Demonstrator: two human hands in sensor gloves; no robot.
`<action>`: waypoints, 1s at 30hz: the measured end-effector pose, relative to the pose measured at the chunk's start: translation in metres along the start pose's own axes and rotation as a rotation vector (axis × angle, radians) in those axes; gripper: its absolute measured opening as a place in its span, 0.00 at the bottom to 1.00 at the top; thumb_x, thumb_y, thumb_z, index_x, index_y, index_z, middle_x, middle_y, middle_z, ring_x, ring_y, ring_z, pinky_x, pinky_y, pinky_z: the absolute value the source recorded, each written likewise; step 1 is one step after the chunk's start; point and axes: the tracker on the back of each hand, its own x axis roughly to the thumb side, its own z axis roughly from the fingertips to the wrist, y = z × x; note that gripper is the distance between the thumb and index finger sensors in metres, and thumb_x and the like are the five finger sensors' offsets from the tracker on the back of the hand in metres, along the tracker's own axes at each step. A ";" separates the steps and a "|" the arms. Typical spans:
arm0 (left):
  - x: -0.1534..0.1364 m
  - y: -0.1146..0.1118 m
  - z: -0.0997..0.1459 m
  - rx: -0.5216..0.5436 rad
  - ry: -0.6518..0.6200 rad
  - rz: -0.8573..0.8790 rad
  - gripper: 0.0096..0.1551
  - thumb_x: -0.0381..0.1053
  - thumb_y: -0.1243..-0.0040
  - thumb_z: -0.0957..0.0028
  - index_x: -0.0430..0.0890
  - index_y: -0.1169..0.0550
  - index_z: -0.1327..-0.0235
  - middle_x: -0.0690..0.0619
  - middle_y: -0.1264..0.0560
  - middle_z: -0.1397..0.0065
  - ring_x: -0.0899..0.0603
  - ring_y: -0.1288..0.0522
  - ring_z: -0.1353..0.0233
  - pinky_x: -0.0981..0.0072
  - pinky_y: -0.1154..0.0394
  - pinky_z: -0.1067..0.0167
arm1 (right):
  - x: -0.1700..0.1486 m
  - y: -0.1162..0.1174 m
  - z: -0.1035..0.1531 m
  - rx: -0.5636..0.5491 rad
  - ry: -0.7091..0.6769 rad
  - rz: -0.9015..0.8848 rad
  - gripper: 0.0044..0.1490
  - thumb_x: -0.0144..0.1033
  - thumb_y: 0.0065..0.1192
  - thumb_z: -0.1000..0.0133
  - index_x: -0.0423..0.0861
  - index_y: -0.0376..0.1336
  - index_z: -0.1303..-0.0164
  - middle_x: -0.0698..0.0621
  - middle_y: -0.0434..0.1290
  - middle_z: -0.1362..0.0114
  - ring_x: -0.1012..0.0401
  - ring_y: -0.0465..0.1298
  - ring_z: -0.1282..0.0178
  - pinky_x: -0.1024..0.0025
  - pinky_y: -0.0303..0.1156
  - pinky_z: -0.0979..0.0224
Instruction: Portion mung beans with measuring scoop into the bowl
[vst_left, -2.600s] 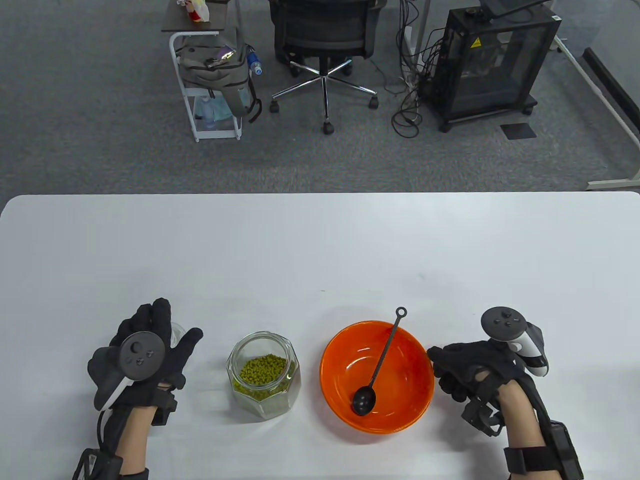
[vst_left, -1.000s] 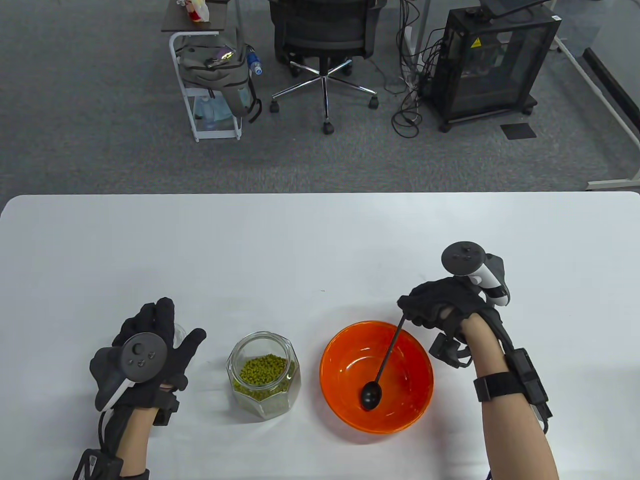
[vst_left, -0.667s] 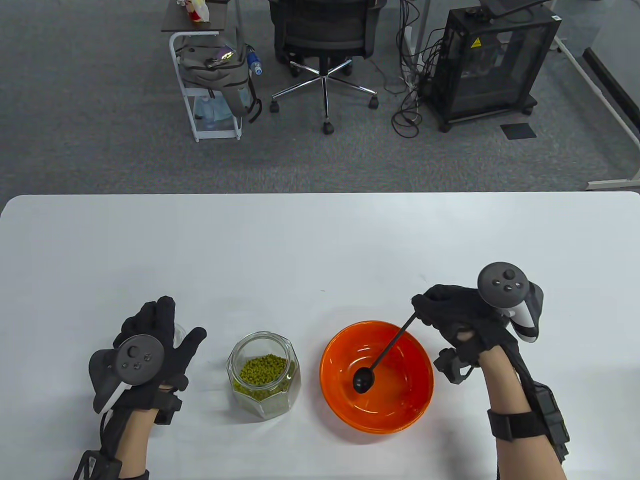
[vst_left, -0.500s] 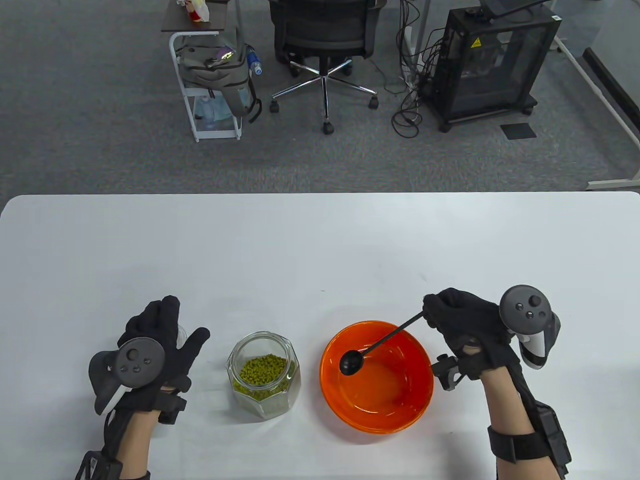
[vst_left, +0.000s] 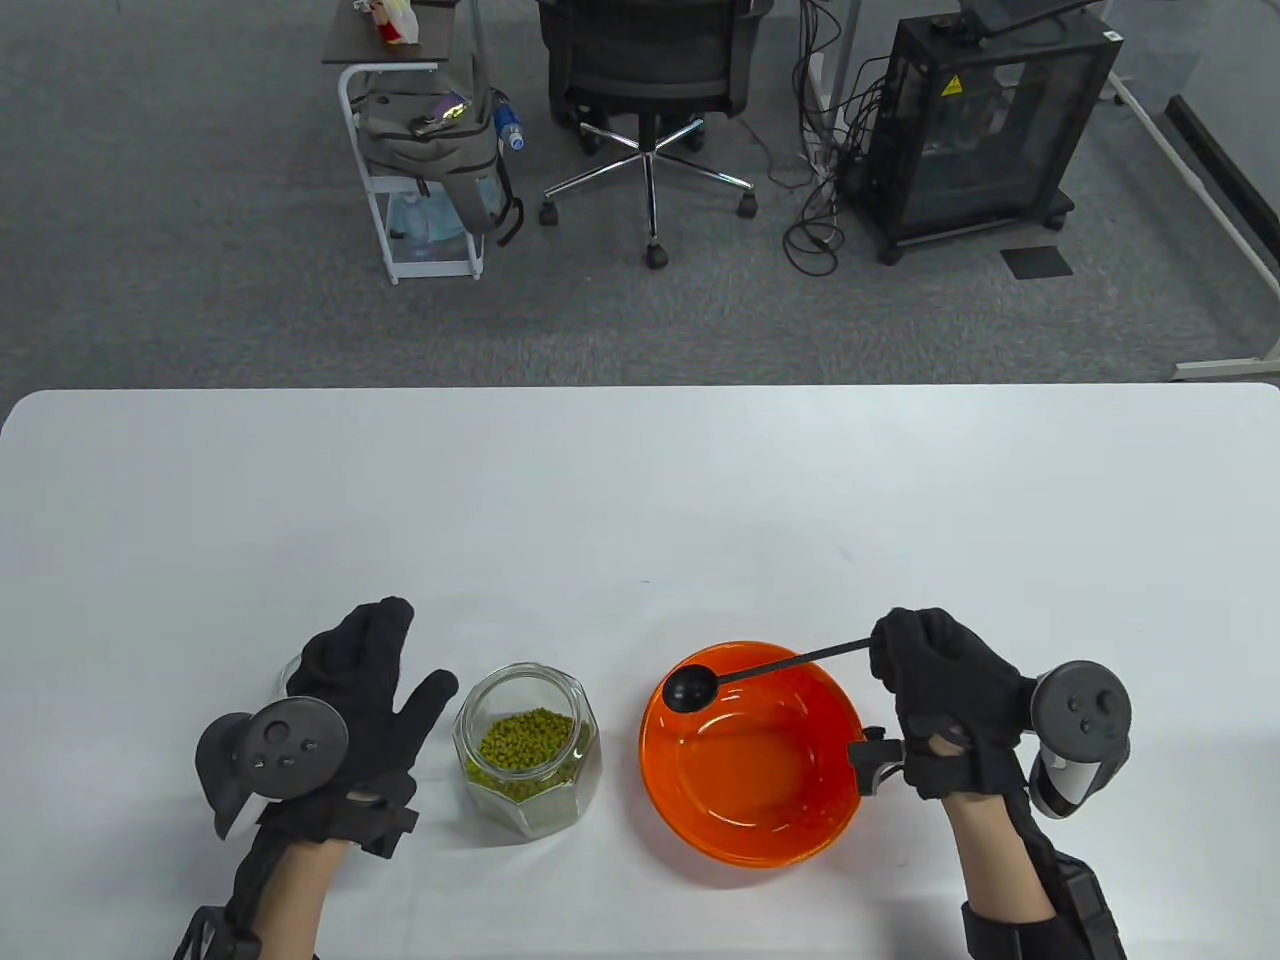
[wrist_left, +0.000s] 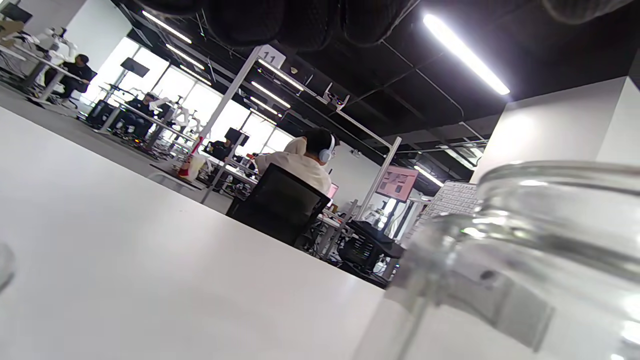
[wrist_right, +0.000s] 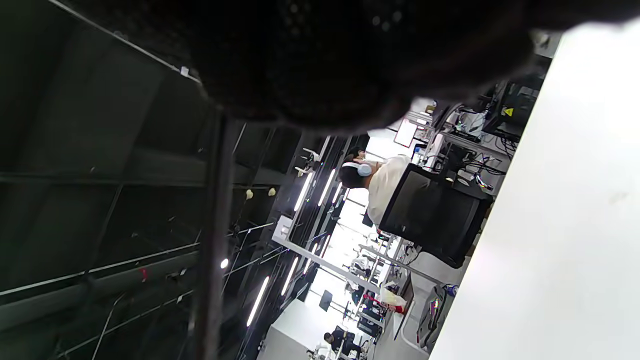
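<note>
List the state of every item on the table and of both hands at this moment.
Glass jar: open, upright, part full of mung beans.
Orange bowl: upright, empty.
Measuring scoop: empty, held above bowl's rim.
Right hand: grips scoop handle.
Left hand: open beside jar.

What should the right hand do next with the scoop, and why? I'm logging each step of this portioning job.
Probably carry the scoop leftward and dip it into the open jar. The right hand grips its handle, the scoop head hangs empty over the bowl's left rim, the bowl holds no beans, and the left hand is open beside the jar.
</note>
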 end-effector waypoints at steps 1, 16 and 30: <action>0.002 -0.001 0.000 -0.008 -0.014 0.013 0.57 0.81 0.58 0.45 0.38 0.40 0.20 0.34 0.42 0.19 0.25 0.39 0.27 0.28 0.41 0.32 | -0.004 0.000 0.000 0.007 0.020 -0.023 0.26 0.51 0.65 0.47 0.40 0.79 0.68 0.45 0.85 0.65 0.54 0.82 0.71 0.62 0.79 0.64; 0.036 -0.039 -0.003 -0.272 -0.149 0.120 0.81 0.91 0.40 0.59 0.29 0.48 0.22 0.26 0.49 0.17 0.17 0.44 0.20 0.21 0.44 0.27 | -0.024 0.002 -0.002 0.012 0.138 -0.168 0.26 0.51 0.65 0.47 0.40 0.79 0.67 0.45 0.85 0.64 0.54 0.82 0.70 0.62 0.79 0.64; 0.040 -0.052 -0.004 -0.333 -0.121 0.084 0.80 0.87 0.31 0.59 0.30 0.47 0.23 0.27 0.45 0.19 0.19 0.39 0.22 0.22 0.41 0.28 | -0.026 0.007 -0.001 0.037 0.141 -0.181 0.26 0.51 0.65 0.47 0.40 0.79 0.67 0.45 0.85 0.64 0.54 0.82 0.70 0.61 0.79 0.63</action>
